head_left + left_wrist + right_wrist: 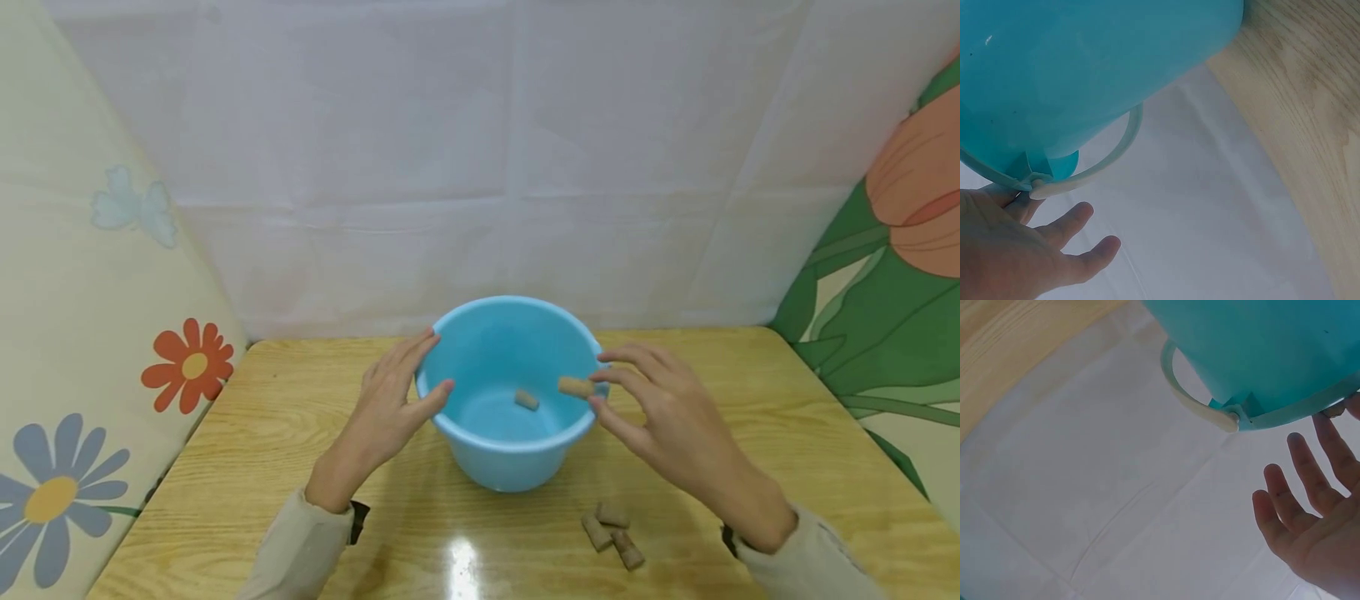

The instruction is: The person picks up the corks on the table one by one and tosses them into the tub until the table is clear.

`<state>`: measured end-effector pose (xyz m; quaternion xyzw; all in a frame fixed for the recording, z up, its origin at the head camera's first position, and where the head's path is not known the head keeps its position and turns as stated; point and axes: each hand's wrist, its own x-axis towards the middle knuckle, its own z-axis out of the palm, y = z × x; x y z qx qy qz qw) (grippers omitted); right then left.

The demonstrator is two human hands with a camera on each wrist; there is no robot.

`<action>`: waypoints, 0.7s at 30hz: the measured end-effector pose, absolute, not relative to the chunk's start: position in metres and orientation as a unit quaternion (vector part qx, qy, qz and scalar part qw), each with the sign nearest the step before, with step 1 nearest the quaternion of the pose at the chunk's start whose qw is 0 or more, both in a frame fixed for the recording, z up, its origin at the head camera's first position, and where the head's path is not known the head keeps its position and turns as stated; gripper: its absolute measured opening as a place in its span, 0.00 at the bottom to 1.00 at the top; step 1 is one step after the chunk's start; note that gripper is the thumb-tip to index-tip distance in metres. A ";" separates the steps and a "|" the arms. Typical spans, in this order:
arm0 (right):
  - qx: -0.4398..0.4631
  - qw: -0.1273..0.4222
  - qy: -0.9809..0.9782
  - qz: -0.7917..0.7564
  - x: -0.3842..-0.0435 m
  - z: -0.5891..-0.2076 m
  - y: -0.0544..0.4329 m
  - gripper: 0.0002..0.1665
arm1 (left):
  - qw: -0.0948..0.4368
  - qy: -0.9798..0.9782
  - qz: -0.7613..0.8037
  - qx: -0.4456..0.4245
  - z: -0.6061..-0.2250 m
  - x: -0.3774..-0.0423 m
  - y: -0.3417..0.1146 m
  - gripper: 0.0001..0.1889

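A light-blue plastic bucket [504,464] stands on the wooden table. My left hand [386,408] rests at its left rim, fingers fairly straight and thumb reaching over the edge. In the left wrist view, part of that hand [1029,250] is hidden behind the rim. Between thumb and finger, my right hand [660,417] pinches a tan cork [576,387] over the inner right side of the rim. Its other fingers are spread, as the right wrist view shows. Another cork [527,400] lies on the bucket's floor.
Several corks [597,532] lie in a small heap on the table [315,458], in front of the bucket and to its right. The bucket's pale handle [1107,159] hangs along its far side. A white cloth [450,167] covers the wall behind; flower-printed cloths [885,350] flank the sides.
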<state>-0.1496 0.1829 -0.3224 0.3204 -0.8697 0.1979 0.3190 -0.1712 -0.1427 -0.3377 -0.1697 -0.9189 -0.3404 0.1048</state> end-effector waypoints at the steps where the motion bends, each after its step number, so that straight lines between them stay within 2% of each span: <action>1: 0.321 0.318 -0.869 0.200 -0.150 -0.323 0.182 0.15 | 0.104 -0.919 -0.340 -0.169 -0.338 -0.171 -0.143 0.35; 3: 0.323 0.317 -0.868 0.203 -0.150 -0.324 0.181 0.19 | 0.103 -0.919 -0.342 -0.168 -0.338 -0.171 -0.142 0.35; 8: 0.327 0.315 -0.867 0.205 -0.152 -0.324 0.179 0.17 | 0.105 -0.918 -0.344 -0.169 -0.338 -0.171 -0.142 0.35; 12: 0.326 0.314 -0.868 0.204 -0.152 -0.325 0.177 0.29 | 0.104 -0.917 -0.345 -0.170 -0.337 -0.170 -0.142 0.34; 15: 0.324 0.310 -0.870 0.206 -0.152 -0.325 0.176 0.25 | 0.103 -0.917 -0.346 -0.171 -0.337 -0.170 -0.142 0.34; 18: 0.321 0.306 -0.872 0.208 -0.152 -0.325 0.176 0.13 | 0.102 -0.917 -0.346 -0.171 -0.336 -0.170 -0.142 0.34; 21: 0.315 0.303 -0.875 0.209 -0.151 -0.325 0.175 0.15 | 0.101 -0.917 -0.347 -0.171 -0.336 -0.170 -0.142 0.34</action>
